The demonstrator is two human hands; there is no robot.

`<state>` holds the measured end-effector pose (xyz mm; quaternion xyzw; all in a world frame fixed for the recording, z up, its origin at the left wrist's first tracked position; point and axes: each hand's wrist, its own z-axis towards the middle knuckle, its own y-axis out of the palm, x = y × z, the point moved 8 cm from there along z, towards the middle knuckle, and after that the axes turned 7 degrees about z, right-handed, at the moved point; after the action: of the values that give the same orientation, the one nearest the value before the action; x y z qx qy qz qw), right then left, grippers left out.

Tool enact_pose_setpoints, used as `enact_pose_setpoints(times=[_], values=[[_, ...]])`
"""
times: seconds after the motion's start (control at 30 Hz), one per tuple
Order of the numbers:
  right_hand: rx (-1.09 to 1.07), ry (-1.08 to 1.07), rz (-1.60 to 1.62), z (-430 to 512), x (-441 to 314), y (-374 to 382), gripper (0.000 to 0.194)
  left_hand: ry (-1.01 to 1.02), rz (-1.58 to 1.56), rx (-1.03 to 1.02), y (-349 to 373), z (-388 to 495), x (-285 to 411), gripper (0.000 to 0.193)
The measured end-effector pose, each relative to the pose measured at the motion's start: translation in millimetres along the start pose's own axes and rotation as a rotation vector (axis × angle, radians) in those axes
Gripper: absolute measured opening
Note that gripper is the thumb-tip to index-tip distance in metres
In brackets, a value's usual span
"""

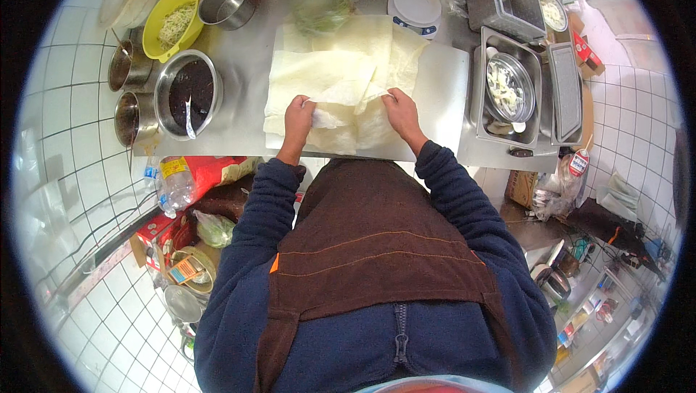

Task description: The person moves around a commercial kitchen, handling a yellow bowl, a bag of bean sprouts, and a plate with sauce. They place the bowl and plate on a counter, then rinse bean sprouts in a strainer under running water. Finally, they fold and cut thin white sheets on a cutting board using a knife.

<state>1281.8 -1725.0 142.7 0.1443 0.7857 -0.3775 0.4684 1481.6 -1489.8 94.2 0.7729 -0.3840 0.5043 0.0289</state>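
Thin, pale yellow sheets, looking like tofu skin (326, 72), overlap on a flat board (443, 88) on the steel table in front of me. My left hand (298, 124) pinches the near edge of an upper sheet between thumb and fingers. The same edge is gripped farther right by my right hand (401, 115), so it stretches between the two. Below that edge, more of the sheets hang or lie close to the table's front. A bag of green vegetables (325, 9), blurred, rests just beyond the sheets.
To the left stand a steel bowl of dark sauce (190, 94) with a spoon, a yellow colander (174, 23) of shreds and a steel pot (226, 4). A kitchen scale (416, 7) is at the back. A steel pan (481, 105) holding a bowl of white strips (503, 86) sits right.
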Motion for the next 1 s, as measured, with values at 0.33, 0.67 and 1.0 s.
enact_pose_setpoints(times=[0.33, 0.67, 1.0], values=[[0.019, -0.451, -0.468, -11.2, -69.6, 21.8, 0.042, 0.624, 0.738, 0.275, 19.3, -42.4, 85.6, 0.044], [0.056, -0.39, -0.3, 20.8, -83.8, 31.8, 0.021, 0.48, 0.378, 0.125, 39.7, -1.6, 110.2, 0.034], [0.193, -0.025, -0.014, 32.4, 6.7, -31.1, 0.032, 0.305, 0.231, 0.2, -11.8, 31.5, 67.2, 0.042]])
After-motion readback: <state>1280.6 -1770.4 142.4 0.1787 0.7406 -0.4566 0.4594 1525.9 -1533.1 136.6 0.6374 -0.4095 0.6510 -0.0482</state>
